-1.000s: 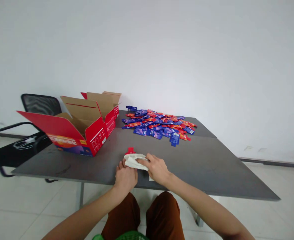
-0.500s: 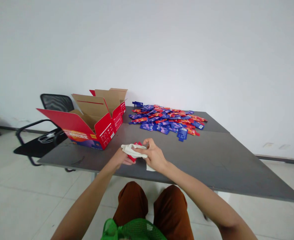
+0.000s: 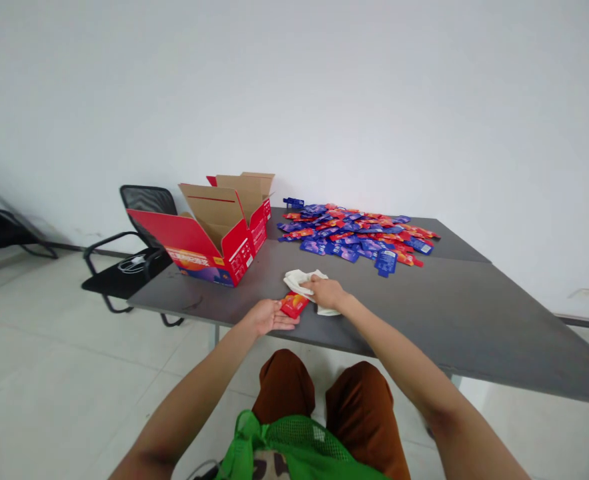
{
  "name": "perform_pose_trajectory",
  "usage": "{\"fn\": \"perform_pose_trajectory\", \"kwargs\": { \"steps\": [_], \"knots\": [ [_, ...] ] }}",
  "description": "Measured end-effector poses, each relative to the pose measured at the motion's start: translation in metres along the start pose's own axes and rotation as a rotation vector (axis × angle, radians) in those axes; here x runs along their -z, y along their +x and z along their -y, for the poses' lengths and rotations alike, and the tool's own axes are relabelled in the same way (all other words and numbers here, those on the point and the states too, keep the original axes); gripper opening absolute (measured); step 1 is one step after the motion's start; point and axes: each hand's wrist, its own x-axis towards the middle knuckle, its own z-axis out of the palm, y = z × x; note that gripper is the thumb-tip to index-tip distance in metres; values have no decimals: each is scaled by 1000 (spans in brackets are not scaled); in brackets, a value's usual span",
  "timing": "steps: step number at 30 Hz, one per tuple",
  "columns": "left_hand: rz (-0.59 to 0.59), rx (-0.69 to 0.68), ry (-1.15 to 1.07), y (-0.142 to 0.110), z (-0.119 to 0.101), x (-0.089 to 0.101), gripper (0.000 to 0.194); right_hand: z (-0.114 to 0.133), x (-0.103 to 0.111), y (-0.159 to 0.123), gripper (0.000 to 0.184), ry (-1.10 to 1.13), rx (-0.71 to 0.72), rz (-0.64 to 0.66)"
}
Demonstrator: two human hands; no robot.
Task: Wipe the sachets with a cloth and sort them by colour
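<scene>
Red sachet (image 3: pixel 294 305) beside a bunched white cloth (image 3: pixel 301 283), near the front edge of the bench (image 3: pixel 424 327).

Left hand (image 3: pixel 267 318) open, its fingers (image 3: pixel 288 323) extended and released, tips at the sachet's lower edge. Right hand (image 3: pixel 327 292) bears down on the cloth, pinning it; grip cannot be told. Sachet glossy, printed. Heap of blue and red sachets (image 3: pixel 357 233) farther back.

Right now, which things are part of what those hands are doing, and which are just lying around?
Part of the job: left hand, right hand, red sachet, white cloth.

Just lying around: pile of blue and red sachets, open red cardboard box, black mesh chair.
</scene>
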Motion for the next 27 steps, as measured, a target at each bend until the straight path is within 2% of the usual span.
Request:
{"fn": "perform_pose_trajectory", "kwargs": {
  "steps": [2, 4, 6, 8, 11, 13, 14, 18, 20, 23, 27],
  "knots": [
    [24, 32, -19, 1, -3, 0, 36, 9, 3, -7, 44, -11, 51, -20],
    [63, 55, -19, 3, -5, 0, 38, 17, 0, -17, 43, 42, 253, -17],
    [118, 30, -26, 4, -5, 1, 38, 18, -5, -24, 44, 60, 343, -23],
    [167, -24, -50, 5, -2, 3, 30, 13, -8, -24, 48, 18, 280, -26],
    [198, -87, -89, 4, 4, 5, 24, 2, -4, -20, 54, -84, 95, -12],
    [211, -87, -89, 4, 7, 6, 25, 1, 1, -21, 55, -129, 60, -24],
    [210, -85, -88, 5, 8, 6, 26, 3, 3, -23, 55, -132, 99, -33],
    [131, -77, -138, 8, 7, 2, 30, 19, 0, -34, 59, -30, 429, -11],
    [97, -79, -178, 10, 6, 1, 31, 26, -6, -33, 61, 10, 436, -29],
    [51, -116, -209, 11, 5, 2, 30, 24, -11, -23, 61, 72, 351, -52],
    [8, -121, -189, 11, 4, 3, 31, 11, -9, -8, 56, 245, 366, 47]
  ]
}}
